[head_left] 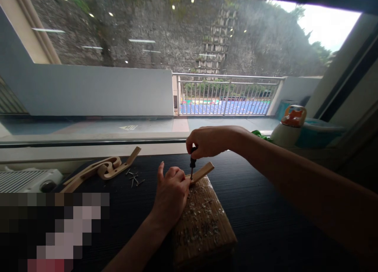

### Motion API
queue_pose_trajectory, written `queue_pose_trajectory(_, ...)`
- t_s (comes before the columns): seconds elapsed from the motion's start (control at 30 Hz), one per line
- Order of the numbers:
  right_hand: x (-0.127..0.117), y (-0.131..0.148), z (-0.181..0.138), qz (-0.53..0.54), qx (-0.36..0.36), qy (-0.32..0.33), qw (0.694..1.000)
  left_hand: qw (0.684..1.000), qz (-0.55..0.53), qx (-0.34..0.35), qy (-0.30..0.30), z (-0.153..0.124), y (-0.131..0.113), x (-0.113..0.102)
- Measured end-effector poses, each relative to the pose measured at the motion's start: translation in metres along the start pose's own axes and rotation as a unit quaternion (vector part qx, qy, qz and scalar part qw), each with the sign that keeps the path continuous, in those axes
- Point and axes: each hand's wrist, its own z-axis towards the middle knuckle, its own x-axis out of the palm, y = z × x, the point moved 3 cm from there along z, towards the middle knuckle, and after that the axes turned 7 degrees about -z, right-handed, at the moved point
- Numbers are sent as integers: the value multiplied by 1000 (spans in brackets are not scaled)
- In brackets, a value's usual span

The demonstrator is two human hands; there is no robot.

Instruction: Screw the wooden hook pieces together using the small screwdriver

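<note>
My right hand (206,142) grips the black handle of a screwdriver (193,161) from above. The tool stands nearly upright, its tip down at a pale wooden strip (203,172). That strip lies on the far end of a wooden block (206,220), which has a worn, shiny top with dark markings. My left hand (174,189) presses on the strip beside the tip, its fingers bent and one finger raised; most of the strip's left part is hidden under it. Whether a screw sits beneath the tip is too small to tell.
On the dark table (260,193), several loose screws (134,179) lie left of my left hand, near curved wooden pieces (112,167). A white ridged appliance (32,180) stands at the left edge. A white bottle with an orange lid (289,126) is at the right, by the window.
</note>
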Motion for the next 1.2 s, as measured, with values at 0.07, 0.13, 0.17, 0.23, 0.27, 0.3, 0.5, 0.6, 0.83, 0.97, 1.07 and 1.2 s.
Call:
queue_pose_trajectory(0.07, 1, 2, 0, -1, -11, 3, 1000, 1000, -1, 0, 2, 0, 0, 0)
queue_pose_trajectory(0.13, 4, 2, 1, 0, -15, -4, 1000, 1000, -2, -1, 3, 0, 0, 1)
queue_pose_trajectory(0.17, 6, 2, 2, 2, -15, -10, 1000, 1000, -2, -1, 3, -1, 0, 1)
queue_pose_trajectory(0.23, 12, 0, 2, 6, -12, -21, 1000, 1000, -3, -1, 1, -1, 0, 1)
queue_pose_trajectory(0.27, 14, 0, 2, 7, -10, -25, 1000, 1000, -4, 0, -1, -1, 0, 1)
queue_pose_trajectory(0.3, 16, -1, 2, 6, -5, -26, 1000, 1000, -4, 2, -2, -1, 0, 1)
queue_pose_trajectory(0.5, 13, 0, 2, -27, 20, -14, 999, 1000, 0, -2, 2, -1, -1, 0)
queue_pose_trajectory(0.6, 6, 4, 0, -12, -1, -4, 1000, 1000, 3, 0, 3, -1, -1, 0)
queue_pose_trajectory(0.83, 7, 10, 0, -9, -17, -8, 1000, 1000, -6, 1, -6, -1, 1, 2)
queue_pose_trajectory(0.97, 17, 2, 7, 0, 6, -42, 999, 1000, -3, 2, -7, 0, 1, 2)
queue_pose_trajectory(1.07, 22, -2, 10, -6, 22, -44, 999, 1000, -2, 3, 0, 0, 0, 1)
queue_pose_trajectory(1.2, 20, 1, 10, -17, 26, -45, 998, 1000, 5, -5, 5, 1, -1, 0)
